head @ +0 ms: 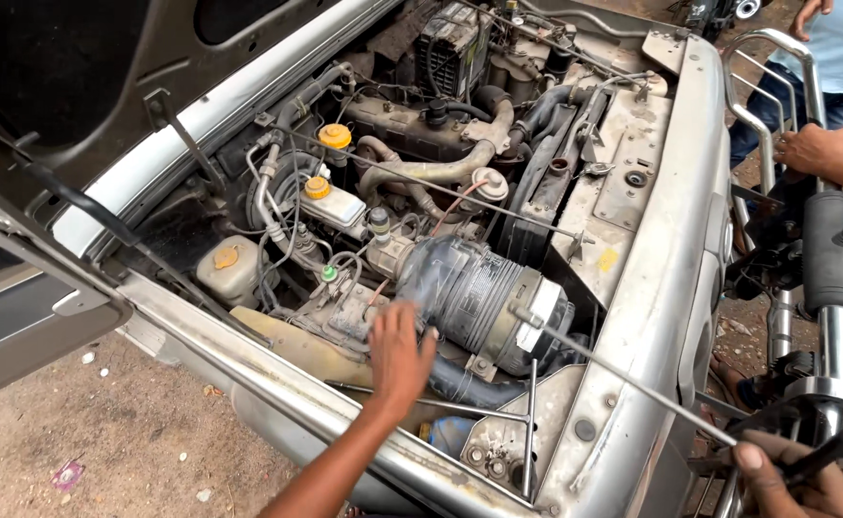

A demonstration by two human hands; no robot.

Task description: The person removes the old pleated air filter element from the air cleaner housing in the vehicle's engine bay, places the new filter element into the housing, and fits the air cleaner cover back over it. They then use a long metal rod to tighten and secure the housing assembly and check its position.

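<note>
Silver engine bay (pixel 632 249) lies open, its black ribbed air-filter housing (pixel 484 297) near centre. At seven o'clock of that housing, the left hand (pixel 397 355) rests with fingers spread wide on engine parts. At five o'clock, the right hand (pixel 791 480) has fingers wrapped around a black tool handle (pixel 824 459).

Just beyond the grip, a white brake-fluid reservoir (pixel 337 205) with a yellow cap sits among hoses; farther back stands a yellow-orange filler cap (pixel 335 135). Up and to the left of the grip, a cream washer bottle (pixel 229 270) rests by the fender. The battery (pixel 450 46) lies well apart at the far rear. The raised hood (pixel 85 86) leans off to the left, and dusty ground (pixel 76 432) with scattered litter spreads below.
</note>
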